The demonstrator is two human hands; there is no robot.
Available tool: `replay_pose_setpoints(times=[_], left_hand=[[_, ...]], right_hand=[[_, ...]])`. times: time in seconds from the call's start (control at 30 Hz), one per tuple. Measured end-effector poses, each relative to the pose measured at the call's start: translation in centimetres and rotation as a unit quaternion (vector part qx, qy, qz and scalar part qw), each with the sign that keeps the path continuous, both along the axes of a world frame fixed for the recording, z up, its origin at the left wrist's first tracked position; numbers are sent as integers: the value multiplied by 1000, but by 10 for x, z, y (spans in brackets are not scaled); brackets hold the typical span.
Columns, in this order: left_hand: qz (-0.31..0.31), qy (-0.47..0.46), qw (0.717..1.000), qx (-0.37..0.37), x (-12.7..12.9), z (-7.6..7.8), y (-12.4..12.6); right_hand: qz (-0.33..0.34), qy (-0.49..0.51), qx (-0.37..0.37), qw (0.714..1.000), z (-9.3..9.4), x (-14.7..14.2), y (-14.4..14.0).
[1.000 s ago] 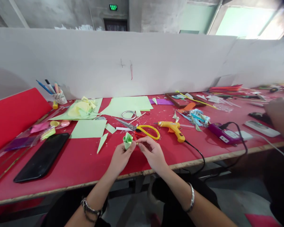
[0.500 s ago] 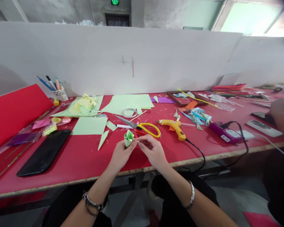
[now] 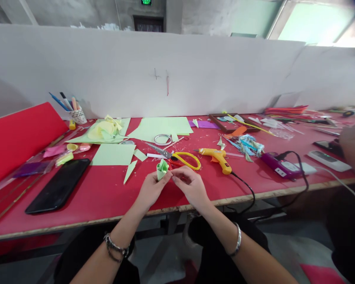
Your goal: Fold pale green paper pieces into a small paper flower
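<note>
My left hand [image 3: 152,188] pinches a small rolled piece of light green paper [image 3: 161,169] and holds it upright above the red table [image 3: 106,197]. My right hand [image 3: 190,186] meets it from the right, fingertips touching the roll's lower edge. Just behind the hands lie yellow-handled scissors [image 3: 182,158] and a yellow glue gun [image 3: 217,157] with a black cord running off the table's front edge.
Green paper sheets [image 3: 161,128], scraps and a tape ring [image 3: 162,139] lie behind. A black phone [image 3: 59,184] rests at left, a pen cup [image 3: 77,114] at far left. A purple device [image 3: 279,165] and another person's hand [image 3: 353,148] are at right. A white partition stands behind.
The view has shifted slightly; my hands keep working the green roll in nearly the same spot. The other person's hand at right has moved a little.
</note>
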State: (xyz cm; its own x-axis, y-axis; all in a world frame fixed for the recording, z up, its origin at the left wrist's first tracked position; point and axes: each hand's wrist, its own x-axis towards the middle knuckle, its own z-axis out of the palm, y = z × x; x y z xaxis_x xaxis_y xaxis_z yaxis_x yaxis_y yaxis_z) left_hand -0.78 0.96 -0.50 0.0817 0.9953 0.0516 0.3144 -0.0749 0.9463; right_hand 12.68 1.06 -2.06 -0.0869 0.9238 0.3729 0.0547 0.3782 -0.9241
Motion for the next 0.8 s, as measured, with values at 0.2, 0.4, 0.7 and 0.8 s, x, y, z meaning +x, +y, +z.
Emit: replay_pose_setpoints(times=[0.2, 0.4, 0.7, 0.8], left_hand=[[0, 17, 1000, 20, 2, -1, -1], [-20, 10, 999, 23, 2, -3, 0], [-13, 14, 999, 28, 1, -3, 0], [-13, 20, 999, 26, 1, -2, -1]], right_hand=[[-29, -6, -12, 999, 1, 0, 0], [-17, 1, 6, 1000, 2, 0, 0], [1, 11, 10, 1000, -2, 0, 0], [-3, 5, 12, 1000, -2, 1, 0]])
